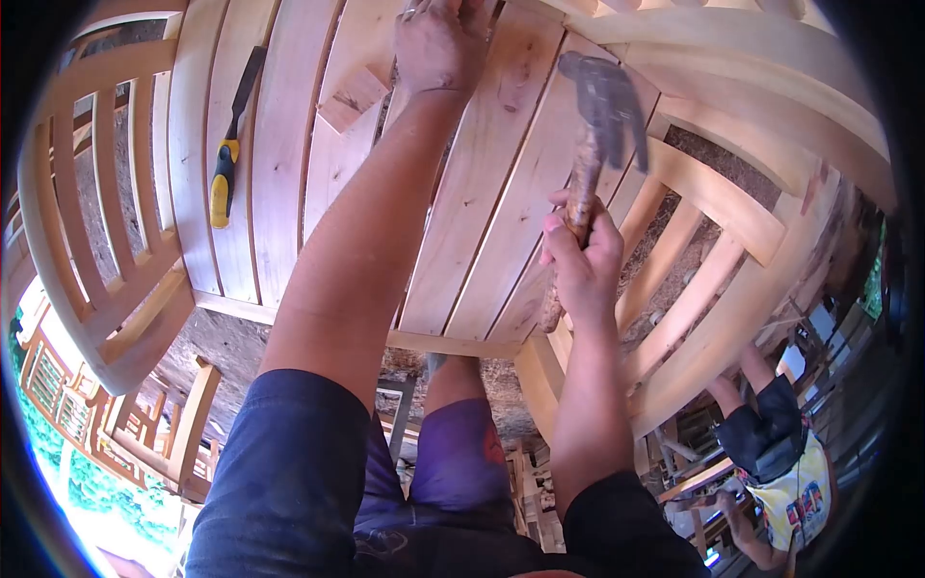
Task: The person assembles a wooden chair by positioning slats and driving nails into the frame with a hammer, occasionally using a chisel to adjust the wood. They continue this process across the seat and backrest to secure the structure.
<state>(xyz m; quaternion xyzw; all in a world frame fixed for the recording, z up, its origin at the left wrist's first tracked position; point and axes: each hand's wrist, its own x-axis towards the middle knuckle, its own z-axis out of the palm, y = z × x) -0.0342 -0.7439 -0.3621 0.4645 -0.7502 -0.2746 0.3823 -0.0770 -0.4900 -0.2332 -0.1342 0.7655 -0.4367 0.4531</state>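
My right hand [582, 246] is wrapped round the worn wooden handle of a claw hammer [607, 106]. The hammer's dark metal head is raised above the right part of a slatted wooden seat [482, 193]. At the top edge of the view my left hand [441, 48] is over the seat's far slats, its fingers mostly cut off by the frame, so whatever they touch is hidden. Just left of that wrist lies a small flat wood block [354, 98]. Farther left, a chisel [224, 183] with a yellow and black handle rests on the slats.
Slatted wooden armrests stand at the left [106, 193] and right [694, 231] of the seat, with a curved backrest [732, 48] at upper right. More wooden furniture [154, 424] is at lower left. Another person [785, 472] works at lower right.
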